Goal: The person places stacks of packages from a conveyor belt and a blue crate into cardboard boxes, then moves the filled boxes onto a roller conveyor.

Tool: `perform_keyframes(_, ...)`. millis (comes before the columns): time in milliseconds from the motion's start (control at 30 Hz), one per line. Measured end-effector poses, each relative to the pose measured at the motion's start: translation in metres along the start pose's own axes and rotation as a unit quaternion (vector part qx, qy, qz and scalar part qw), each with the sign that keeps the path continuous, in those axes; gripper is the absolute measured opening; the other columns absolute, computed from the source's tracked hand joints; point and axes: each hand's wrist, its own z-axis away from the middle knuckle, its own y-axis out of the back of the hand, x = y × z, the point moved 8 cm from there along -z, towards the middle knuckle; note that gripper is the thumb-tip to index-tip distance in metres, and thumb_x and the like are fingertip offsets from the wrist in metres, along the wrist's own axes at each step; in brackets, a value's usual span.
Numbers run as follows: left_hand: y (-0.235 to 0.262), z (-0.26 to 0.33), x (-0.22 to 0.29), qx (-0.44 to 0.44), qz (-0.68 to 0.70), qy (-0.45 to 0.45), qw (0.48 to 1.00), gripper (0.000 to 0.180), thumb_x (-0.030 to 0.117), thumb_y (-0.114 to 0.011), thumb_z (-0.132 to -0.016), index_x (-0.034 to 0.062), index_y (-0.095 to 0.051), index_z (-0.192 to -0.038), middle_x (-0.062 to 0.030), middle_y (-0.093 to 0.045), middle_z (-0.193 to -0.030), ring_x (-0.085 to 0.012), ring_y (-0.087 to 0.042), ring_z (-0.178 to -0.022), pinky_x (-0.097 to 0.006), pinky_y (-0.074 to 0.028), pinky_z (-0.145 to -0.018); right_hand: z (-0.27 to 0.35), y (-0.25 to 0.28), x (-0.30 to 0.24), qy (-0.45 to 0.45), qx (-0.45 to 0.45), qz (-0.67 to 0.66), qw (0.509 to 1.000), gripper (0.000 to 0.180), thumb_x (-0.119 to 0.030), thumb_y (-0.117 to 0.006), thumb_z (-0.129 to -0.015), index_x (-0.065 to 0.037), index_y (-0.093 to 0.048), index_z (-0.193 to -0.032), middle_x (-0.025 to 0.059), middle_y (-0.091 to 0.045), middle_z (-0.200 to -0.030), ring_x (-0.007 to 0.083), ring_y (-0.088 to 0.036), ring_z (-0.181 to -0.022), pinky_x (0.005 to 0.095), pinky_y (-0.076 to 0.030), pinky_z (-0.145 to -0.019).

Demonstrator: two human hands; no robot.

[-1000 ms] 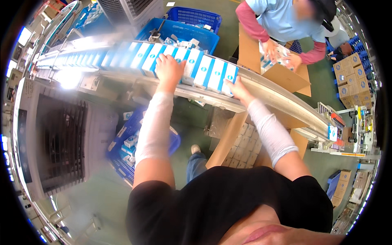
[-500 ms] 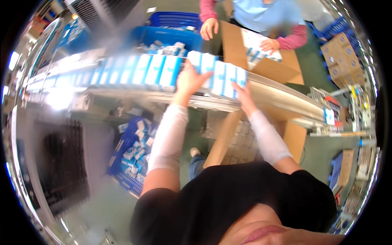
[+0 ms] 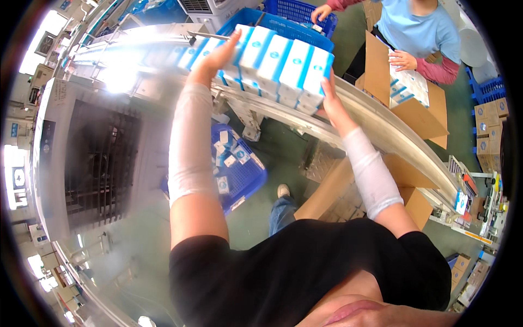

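A row of several white and blue cartons (image 3: 271,62) is squeezed end to end between my two hands over the conveyor, with a lower layer showing beneath the upper one. My left hand (image 3: 219,54) presses on the row's left end, its thumb side up near the top edge. At the right end, my right hand (image 3: 334,103) has its fingers against the last carton's side. More of the same cartons (image 3: 190,53) stand on the conveyor left of my left hand, partly behind it and blurred by glare.
The conveyor rail (image 3: 376,120) curves away to the right. Below it stands an open cardboard box (image 3: 321,191) packed with cartons. A blue crate (image 3: 248,182) of loose cartons lies on the floor. Across the conveyor, a co-worker's hand (image 3: 403,60) rests on cartons in another cardboard box (image 3: 376,76).
The row between my hands has come up nearer to me and tilted, its right end lower. The view has turned. The co-worker's other hand has moved over a blue basket.
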Motion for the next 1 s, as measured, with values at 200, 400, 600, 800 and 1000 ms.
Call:
perform_keyframes(200, -0.043, 0.012, -0.016, -0.048, 0.183, -0.014, 0.982, 0.075, 0.061, -0.028, -0.094, 0.0066, -0.026, -0.146, -0.0104, -0.026, -0.151, -0.0225, -0.022, -0.139, -0.035, -0.017, -0.112, 0.030, 0.049, 0.089, -0.150, 0.023, -0.070, 0.986, 0.075, -0.065, -0.022, -0.093, -0.014, -0.023, -0.147, 0.0076, -0.042, -0.140, 0.0235, -0.044, -0.123, 0.0411, -0.040, -0.097)
perform_keyframes(400, -0.071, 0.012, -0.039, -0.041, 0.332, -0.055, 0.941, 0.071, 0.060, -0.031, -0.094, 0.0098, -0.031, -0.144, -0.0070, -0.038, -0.145, -0.0246, -0.035, -0.132, -0.042, -0.028, -0.107, 0.028, 0.058, 0.096, -0.102, 0.026, -0.159, 0.982, 0.075, -0.064, -0.028, -0.093, -0.013, -0.021, -0.147, 0.0091, -0.039, -0.143, 0.0247, -0.037, -0.131, 0.0452, -0.030, -0.107)
perform_keyframes(600, -0.099, 0.126, 0.043, 0.043, 0.205, -0.219, 0.953, 0.049, 0.040, -0.037, -0.099, 0.0059, -0.041, -0.134, -0.0093, -0.052, -0.127, -0.0214, -0.052, -0.114, -0.037, -0.045, -0.093, 0.166, 0.133, -0.068, 0.043, -0.021, -0.127, 0.991, 0.097, -0.071, -0.044, -0.083, -0.006, -0.015, -0.148, 0.0103, -0.025, -0.150, 0.0236, -0.025, -0.137, 0.0389, -0.023, -0.111)
perform_keyframes(800, -0.250, 0.263, 0.066, -0.196, 0.228, -0.095, 0.949, 0.072, 0.056, -0.013, -0.097, 0.0028, -0.026, -0.144, -0.0131, -0.040, -0.142, -0.0254, -0.041, -0.129, -0.040, -0.034, -0.106, 0.364, 0.220, -0.102, 0.010, -0.045, -0.432, 0.901, 0.087, -0.062, -0.048, -0.086, -0.003, -0.024, -0.145, 0.0116, -0.037, -0.143, 0.0227, -0.040, -0.129, 0.0411, -0.040, -0.103)
perform_keyframes(1000, -0.392, 0.334, -0.014, -0.293, 0.231, 0.083, 0.924, 0.072, 0.057, -0.015, -0.098, 0.0029, -0.028, -0.143, -0.0107, -0.045, -0.137, -0.0216, -0.043, -0.123, -0.034, -0.033, -0.104, 0.542, 0.278, 0.023, -0.234, 0.243, -0.182, 0.923, 0.049, -0.037, -0.034, -0.101, 0.000, -0.043, -0.132, 0.0074, -0.053, -0.127, 0.0162, -0.053, -0.112, 0.0312, -0.042, -0.098)
